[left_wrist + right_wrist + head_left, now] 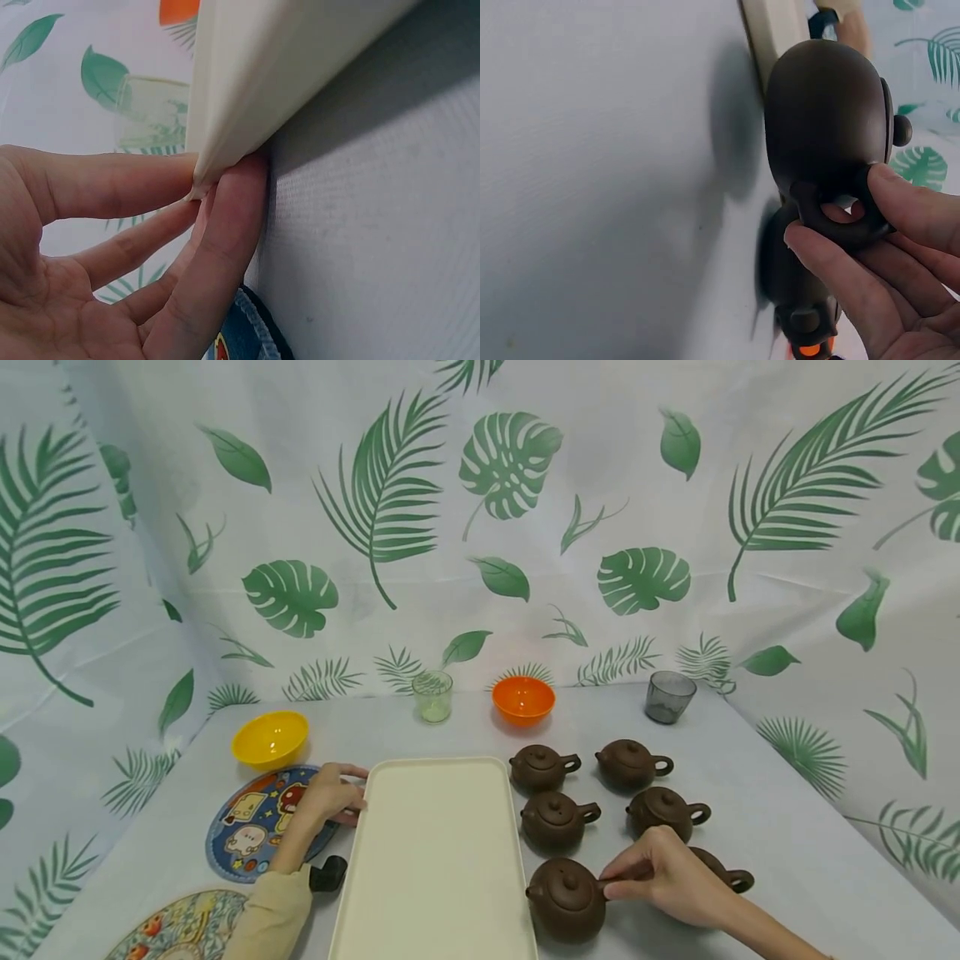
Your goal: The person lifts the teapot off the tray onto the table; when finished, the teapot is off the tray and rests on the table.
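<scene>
A cream rectangular tray [435, 860] lies in the middle of the head view. My left hand [333, 795] pinches its left rim; in the left wrist view the thumb is on one side of the rim [217, 142] and a finger on the other. With thumb and fingers, my right hand [667, 881] grips the loop handle [847, 225] of a dark brown teapot [567, 906]. This teapot is just beside the tray's right edge, spout towards it, lid on; its shadow falls apart from it on the cloth in the right wrist view.
Several matching teapots [555, 822] stand in two columns right of the tray, one partly hidden behind my right hand. Along the back are a yellow bowl [272, 739], green glass [432, 697], orange bowl [523, 702] and grey glass [670, 697]. Patterned round mats [247, 839] lie at left.
</scene>
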Tool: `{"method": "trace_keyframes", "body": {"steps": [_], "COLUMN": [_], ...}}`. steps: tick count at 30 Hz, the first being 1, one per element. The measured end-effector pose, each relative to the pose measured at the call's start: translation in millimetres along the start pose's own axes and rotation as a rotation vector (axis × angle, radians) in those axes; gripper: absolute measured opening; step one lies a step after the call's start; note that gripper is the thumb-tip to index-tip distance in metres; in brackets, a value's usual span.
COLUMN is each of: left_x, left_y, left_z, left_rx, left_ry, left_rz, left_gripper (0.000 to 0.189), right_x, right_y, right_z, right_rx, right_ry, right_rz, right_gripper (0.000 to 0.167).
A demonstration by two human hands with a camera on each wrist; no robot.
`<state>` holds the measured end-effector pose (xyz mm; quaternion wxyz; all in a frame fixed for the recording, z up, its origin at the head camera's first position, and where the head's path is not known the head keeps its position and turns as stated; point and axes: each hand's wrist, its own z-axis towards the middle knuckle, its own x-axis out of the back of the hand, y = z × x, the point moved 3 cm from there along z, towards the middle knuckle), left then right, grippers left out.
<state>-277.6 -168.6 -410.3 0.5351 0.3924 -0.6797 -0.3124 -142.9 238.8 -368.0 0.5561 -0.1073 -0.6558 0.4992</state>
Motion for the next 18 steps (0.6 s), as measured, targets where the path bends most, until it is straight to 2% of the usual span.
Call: {"method": "trace_keyframes", "body": {"steps": [4,12,18], "left_x": [-0.2,0.3,0.9], "left_y": [-2.2,-1.6,-0.1], "left_z": [0.2,0.8,-0.3], "left_rx": [0.003,0.005,0.001], "left_ry": [0.0,0.0,-0.003], "left_rz": [-0.006,-0.001,-0.003], "left_gripper": [0.047,0.046,0.047], "right_x": [-1.1,-3.2,-4.2], "right_y": [4.7,7.2,5.4], "right_z": [-1.3,3.8,6.3], "right_rx": [0.014,0.048,-0.025], "right_ry": [0.012,-0.014,-0.039], "right_rz": [-0.017,-0.057,-0.095], "right_gripper": [0.011,0.009,0.01]}}
